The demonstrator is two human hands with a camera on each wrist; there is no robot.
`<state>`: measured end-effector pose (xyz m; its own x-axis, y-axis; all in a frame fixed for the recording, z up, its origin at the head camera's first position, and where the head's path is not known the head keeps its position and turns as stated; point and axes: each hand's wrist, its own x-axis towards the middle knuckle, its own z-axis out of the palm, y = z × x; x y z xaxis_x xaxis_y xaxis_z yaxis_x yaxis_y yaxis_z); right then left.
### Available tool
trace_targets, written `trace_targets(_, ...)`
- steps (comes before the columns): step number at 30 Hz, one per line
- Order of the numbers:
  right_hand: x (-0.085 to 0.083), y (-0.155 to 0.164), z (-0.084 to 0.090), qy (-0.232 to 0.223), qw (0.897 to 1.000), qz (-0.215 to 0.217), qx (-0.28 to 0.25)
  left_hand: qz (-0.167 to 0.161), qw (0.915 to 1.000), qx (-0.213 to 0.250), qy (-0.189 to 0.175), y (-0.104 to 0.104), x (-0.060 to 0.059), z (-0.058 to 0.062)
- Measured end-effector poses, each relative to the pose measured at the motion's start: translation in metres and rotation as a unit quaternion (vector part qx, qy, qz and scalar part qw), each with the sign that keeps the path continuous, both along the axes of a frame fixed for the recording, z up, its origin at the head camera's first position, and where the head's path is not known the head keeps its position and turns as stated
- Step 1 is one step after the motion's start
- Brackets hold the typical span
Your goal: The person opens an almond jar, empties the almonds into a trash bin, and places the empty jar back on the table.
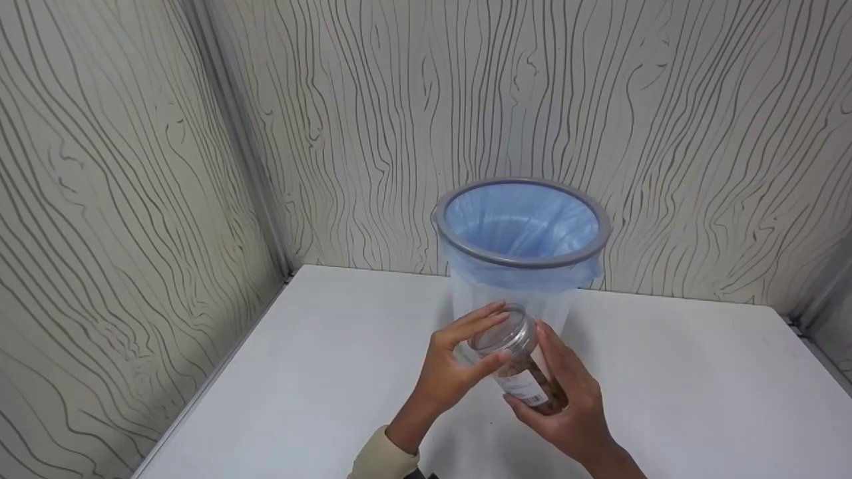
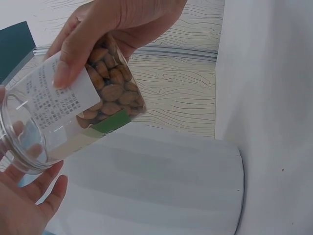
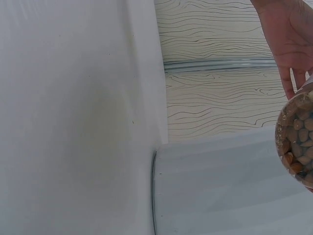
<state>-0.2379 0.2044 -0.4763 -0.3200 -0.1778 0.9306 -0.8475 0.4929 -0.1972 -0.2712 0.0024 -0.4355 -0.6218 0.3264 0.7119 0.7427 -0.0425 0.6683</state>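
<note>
Nearest, a cream sleeve [image 1: 383, 459] leads up to the left hand [image 1: 452, 366]. Its fingers curl around the clear lid [image 1: 498, 330] of a jar [image 1: 526, 369], thumb under the rim and fingertips over the top. The right hand [image 1: 566, 406] wraps the jar's lower body from the right, its thumb pressed on the label [image 2: 54, 105].

The jar is a clear plastic cylinder, held tilted above the table [image 1: 299, 392] with its lid end raised toward the far side. Brown, oval nuts [image 2: 112, 90] fill its lower part. The label is white paper with small dark print, too fine to read, a barcode and a green strip along one edge.

The table is smooth and matte white. Just beyond the jar stands a round, translucent bin [image 1: 522, 266] with a grey rim, lined with a thin blue bag [image 1: 519, 219]. Farthest, the walls [image 1: 133, 199] show a pale wavy wood-grain pattern.
</note>
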Motion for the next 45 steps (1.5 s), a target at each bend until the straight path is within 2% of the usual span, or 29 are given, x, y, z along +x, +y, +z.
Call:
trace_targets(6, 0.000, 0.000, 0.000, 0.001, 1.000, 0.005, -0.002, 0.002, 0.9999, 0.003, -0.014, 0.001, 0.002, 0.002)
trace_targets(13, -0.001, -0.001, 0.000, 0.004, 1.000, 0.012, -0.005, 0.011, 0.9999, 0.003, 0.001, 0.001, 0.002, 0.002)
trace_targets(19, 0.000, -0.001, -0.001, 0.000, 1.000, 0.005, -0.004, 0.005, 0.9999, 0.003, -0.015, 0.000, 0.002, 0.003)
trace_targets(25, 0.000, -0.001, 0.000, 0.005, 1.000, 0.004, -0.002, 0.010, 0.9999, 0.010, -0.001, 0.001, 0.002, 0.003)
trace_targets(45, 0.008, -0.008, 0.011, -0.003, 1.000, -0.005, -0.006, 0.016, 0.9998, 0.009, -0.002, -0.001, 0.001, 0.003)
